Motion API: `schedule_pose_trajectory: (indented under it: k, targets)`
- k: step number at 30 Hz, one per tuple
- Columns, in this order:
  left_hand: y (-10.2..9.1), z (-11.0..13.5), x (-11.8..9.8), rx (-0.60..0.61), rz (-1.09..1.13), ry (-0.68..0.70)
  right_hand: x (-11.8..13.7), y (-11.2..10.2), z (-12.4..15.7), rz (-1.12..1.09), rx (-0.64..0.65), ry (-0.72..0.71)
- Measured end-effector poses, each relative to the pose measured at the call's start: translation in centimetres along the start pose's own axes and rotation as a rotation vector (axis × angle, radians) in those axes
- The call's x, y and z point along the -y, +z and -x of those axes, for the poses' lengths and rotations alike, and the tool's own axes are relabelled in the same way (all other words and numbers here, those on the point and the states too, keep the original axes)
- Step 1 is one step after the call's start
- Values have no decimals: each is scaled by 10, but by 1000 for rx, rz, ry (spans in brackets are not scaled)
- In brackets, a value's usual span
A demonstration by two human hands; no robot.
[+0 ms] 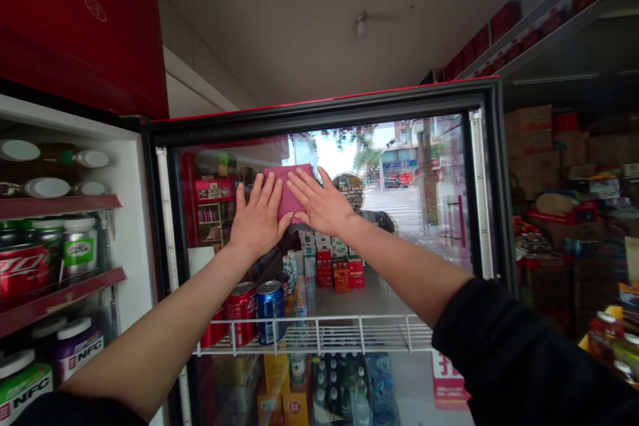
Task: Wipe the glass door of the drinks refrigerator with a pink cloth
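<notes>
A pink-red cloth lies flat against the glass door of an opened drinks fridge. My left hand presses on the cloth's left side, fingers stretched out and spread. From the right, my right hand lies over the cloth's right part, its fingers also extended flat. Both palms face the glass, and neither hand is wrapped round anything. Below the hands, a red can and a blue can stand in a white wire rack on the door.
To the left, fridge shelves hold bottles and cans. The black door frame borders the glass. Cartons and other goods are stacked at the right. A street shows in the glass, mixed with reflections.
</notes>
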State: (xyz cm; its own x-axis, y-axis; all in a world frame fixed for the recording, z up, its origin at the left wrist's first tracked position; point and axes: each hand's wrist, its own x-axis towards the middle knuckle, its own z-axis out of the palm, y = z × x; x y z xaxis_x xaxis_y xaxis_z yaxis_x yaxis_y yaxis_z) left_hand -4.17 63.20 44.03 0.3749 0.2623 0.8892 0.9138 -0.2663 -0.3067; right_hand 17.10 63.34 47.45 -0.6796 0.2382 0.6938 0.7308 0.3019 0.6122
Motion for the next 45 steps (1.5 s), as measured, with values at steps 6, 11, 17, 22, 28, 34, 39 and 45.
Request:
schedule_pose_trajectory:
  k: [6,11,17,22,28,34,39,45]
  targets:
    - [4,-13,-37,0,47,16,-25,-13,31,32,32,22]
    - [3,-19,-58,-14,71,14,-42,-23,46,69,50,9]
    - [3,-26,-79,-19,63,33,-57,-33,63,48,65,13]
    - [6,-31,-100,-35,67,31,-70,-42,79,31,77,14]
    - [6,-41,-127,-52,87,34,-92,-49,100,14,41,-13]
    - [3,-54,-162,-44,128,44,-115,-57,128,28,-9,-3]
    - [2,-65,-193,-46,156,57,-138,-67,154,26,-6,7]
    - [-3,-80,-230,-49,166,75,-159,-85,180,132,39,29]
